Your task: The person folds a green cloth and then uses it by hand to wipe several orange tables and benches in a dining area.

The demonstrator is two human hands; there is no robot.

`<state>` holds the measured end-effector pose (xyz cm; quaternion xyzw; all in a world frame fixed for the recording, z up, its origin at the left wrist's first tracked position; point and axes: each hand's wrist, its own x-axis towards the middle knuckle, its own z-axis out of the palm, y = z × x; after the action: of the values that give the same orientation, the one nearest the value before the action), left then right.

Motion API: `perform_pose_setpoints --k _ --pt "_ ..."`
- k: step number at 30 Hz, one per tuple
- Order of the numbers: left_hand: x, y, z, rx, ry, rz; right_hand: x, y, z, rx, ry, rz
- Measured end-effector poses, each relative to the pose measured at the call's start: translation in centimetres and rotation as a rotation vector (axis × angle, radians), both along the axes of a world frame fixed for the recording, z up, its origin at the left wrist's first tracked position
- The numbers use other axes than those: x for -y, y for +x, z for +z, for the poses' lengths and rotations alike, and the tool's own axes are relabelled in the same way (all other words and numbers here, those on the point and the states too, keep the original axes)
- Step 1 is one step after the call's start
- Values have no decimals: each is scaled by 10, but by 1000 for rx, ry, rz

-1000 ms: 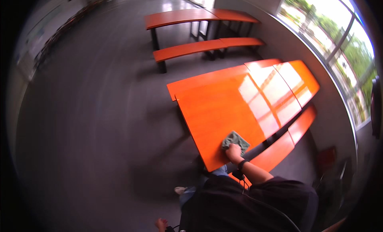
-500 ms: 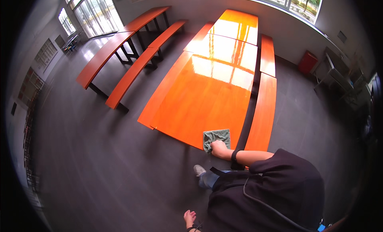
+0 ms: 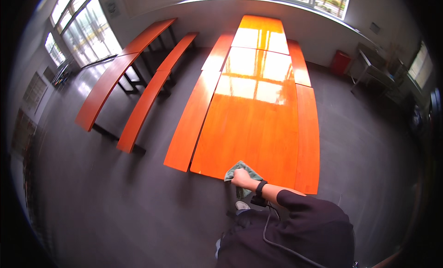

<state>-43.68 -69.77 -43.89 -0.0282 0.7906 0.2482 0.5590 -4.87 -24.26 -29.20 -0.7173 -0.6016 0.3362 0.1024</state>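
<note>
A grey-green cloth is bunched under my right hand at the near edge of a long orange table. My fingers are closed on it. Part of the cloth lies on the tabletop and part droops over the edge toward the floor. A dark band with a small black device sits on my right wrist. My left hand is out of the picture.
Orange benches flank the table, one on the left and one on the right. Farther left stand another orange table and bench. A red bin is by the back wall, near a metal sink stand.
My right hand has slid the cloth leftward along the table's near edge, and a corner now hangs over it. My left hand has gone out of view. The whole view has turned somewhat.
</note>
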Motion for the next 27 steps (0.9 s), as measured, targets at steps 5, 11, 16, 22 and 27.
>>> perform_pose_setpoints --k 5,11,16,22,27 --pt "-76 -72 -20 107 93 -214 -19 -87 4 127 15 73" --pt "-125 -210 -6 95 123 -269 -26 -141 -29 587 39 -59" --pt "-128 -367 -10 11 16 -120 -30 -157 -13 670 65 -123" --pt "-242 -510 -21 -201 123 -257 -74 -210 1 493 163 -195" --pt "-418 -493 10 -83 202 -207 -140 -270 1 528 55 -286"
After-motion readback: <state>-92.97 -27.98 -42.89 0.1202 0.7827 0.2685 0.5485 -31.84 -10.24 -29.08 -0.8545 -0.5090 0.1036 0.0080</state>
